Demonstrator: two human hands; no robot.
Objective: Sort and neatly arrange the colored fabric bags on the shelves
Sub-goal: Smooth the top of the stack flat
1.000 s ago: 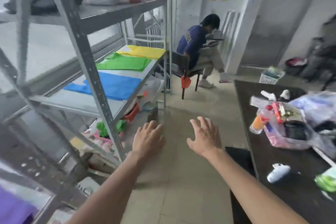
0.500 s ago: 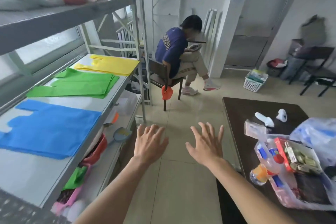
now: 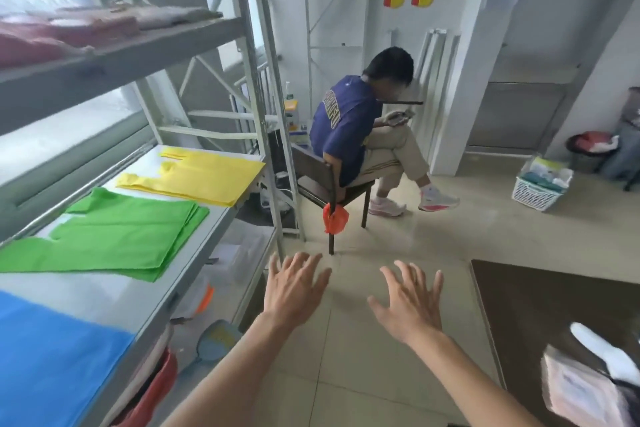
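Grey metal shelving [image 3: 194,42], left side. Top shelf: pinkish fabric bags [image 3: 65,31], blurred. Middle shelf, near to far along its front edge: blue bag [image 3: 52,357] at the near end; green bags [image 3: 114,236], flat stack at mid-length; yellow bags [image 3: 197,177], flat stack at the far corner. Left hand [image 3: 294,291]: fingers spread and straight, holding nothing, over the tiled floor just off the shelf's front edge. Right hand [image 3: 408,305]: fingers spread, empty, beside the left. Seated person [image 3: 349,128] on a chair beyond. Dark table [image 3: 554,308], right edge; white basket [image 3: 540,191] on the floor behind it.
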